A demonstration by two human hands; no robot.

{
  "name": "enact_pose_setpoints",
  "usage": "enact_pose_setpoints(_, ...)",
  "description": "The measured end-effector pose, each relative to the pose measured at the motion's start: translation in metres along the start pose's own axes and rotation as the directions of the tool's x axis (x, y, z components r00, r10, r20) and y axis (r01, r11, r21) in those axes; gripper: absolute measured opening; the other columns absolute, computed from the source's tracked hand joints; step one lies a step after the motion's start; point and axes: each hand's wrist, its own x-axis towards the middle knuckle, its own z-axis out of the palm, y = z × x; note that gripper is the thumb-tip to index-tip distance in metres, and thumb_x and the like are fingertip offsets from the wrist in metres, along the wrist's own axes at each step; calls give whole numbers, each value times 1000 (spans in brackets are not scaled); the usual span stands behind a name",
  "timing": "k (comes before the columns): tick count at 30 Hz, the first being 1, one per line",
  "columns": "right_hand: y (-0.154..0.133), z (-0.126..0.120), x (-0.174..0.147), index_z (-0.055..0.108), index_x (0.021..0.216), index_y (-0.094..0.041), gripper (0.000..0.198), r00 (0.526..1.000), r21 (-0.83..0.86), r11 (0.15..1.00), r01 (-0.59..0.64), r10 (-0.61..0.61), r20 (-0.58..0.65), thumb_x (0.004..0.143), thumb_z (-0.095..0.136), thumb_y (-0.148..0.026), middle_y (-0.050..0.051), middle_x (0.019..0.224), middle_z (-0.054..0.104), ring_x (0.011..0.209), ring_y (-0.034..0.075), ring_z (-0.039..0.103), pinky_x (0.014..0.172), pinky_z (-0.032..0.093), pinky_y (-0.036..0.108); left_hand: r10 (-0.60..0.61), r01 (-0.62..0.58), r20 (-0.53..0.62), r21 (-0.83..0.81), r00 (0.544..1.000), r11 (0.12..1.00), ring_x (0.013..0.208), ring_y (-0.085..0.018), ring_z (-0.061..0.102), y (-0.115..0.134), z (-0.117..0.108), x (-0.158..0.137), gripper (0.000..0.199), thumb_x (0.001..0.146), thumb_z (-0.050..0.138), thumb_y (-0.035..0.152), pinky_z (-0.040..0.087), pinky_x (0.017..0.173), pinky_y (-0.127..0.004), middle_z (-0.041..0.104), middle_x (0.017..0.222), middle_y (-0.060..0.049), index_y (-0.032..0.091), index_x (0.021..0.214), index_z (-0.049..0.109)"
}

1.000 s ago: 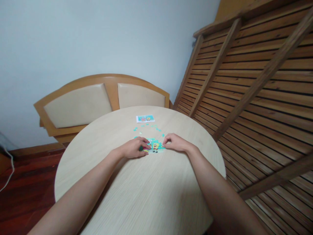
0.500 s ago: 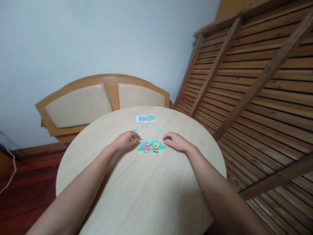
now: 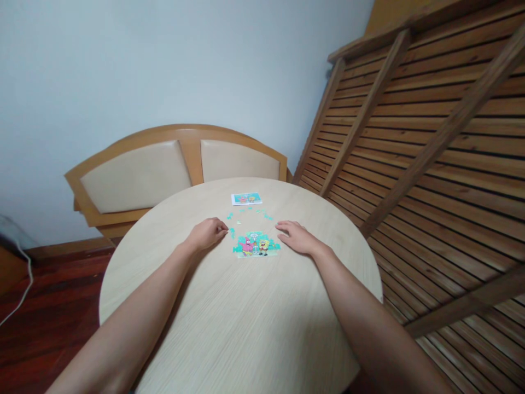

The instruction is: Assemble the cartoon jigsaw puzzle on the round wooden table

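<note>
A partly joined jigsaw puzzle point(image 3: 255, 247) with cartoon figures, one pink and one yellow, lies flat on the round table point(image 3: 229, 306). My left hand point(image 3: 208, 233) is at its upper left, fingers drawn together; whatever may be between the fingertips is too small to make out. Loose teal puzzle pieces point(image 3: 232, 232) lie just right of those fingertips. My right hand point(image 3: 296, 237) rests to the right of the puzzle, thumb and fingers apart, holding nothing. More loose pieces point(image 3: 267, 216) form an arc beyond the puzzle.
A picture sheet point(image 3: 246, 198) with similar cartoon figures lies toward the table's far side. Behind the table stands a padded headboard point(image 3: 135, 178) against the wall. A slatted wooden frame point(image 3: 394, 148) leans along the right side. A white cable point(image 3: 29, 279) hangs at the far left.
My left hand has drawn a little left, away from the puzzle, uncovering loose pieces. The fingers of my right hand have spread and moved slightly off the puzzle's right side.
</note>
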Motion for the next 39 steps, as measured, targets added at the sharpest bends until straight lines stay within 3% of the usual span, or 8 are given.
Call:
enact_pose_setpoints(5,0,-1,-1,64,131,-20,41,1000,8,1000,3,-3,3,94,55,-36,12,143,57,133,29,51,113,36,46,18,-21,-47,-78,999,997,90,-21,67,3,0,-2,30,89,52,34,52,79,-30,73,105,-8,19,101,75)
enact_pose_setpoints(12,0,-1,-1,64,131,-22,40,999,77,996,33,-31,-32,93,57,-33,12,142,57,132,29,50,114,35,49,287,-292,-55,-158,957,943,109,-25,63,7,6,-2,34,90,55,38,47,102,-39,67,118,-13,18,111,73)
enact_pose_setpoints(19,-12,-2,-1,63,132,-22,42,996,125,988,92,-89,-30,93,58,-38,12,144,55,134,29,48,113,35,50,283,-283,-30,-178,959,942,104,-24,65,1,8,2,30,91,55,36,49,99,-38,68,114,-12,18,106,74)
enact_pose_setpoints(29,-37,-3,-4,64,133,-28,47,973,194,959,207,-223,61,95,54,-53,8,143,57,136,28,45,115,33,48,160,-163,-53,-72,986,984,104,-24,65,6,10,2,29,91,51,32,50,97,-37,70,113,-10,19,104,73)
enact_pose_setpoints(36,-39,-7,-3,69,127,-26,46,964,217,951,221,-247,102,90,63,-52,9,140,60,132,30,49,113,35,48,34,-32,-106,25,994,999,105,-28,64,10,14,5,33,95,45,34,51,93,-40,72,112,-10,19,104,73)
enact_pose_setpoints(39,-39,-9,-3,71,124,-25,43,962,227,948,223,-252,105,88,66,-48,9,138,62,130,30,50,112,36,47,89,-87,-135,21,987,996,112,-26,63,8,20,9,36,97,42,35,48,101,-39,70,119,-10,19,111,71)
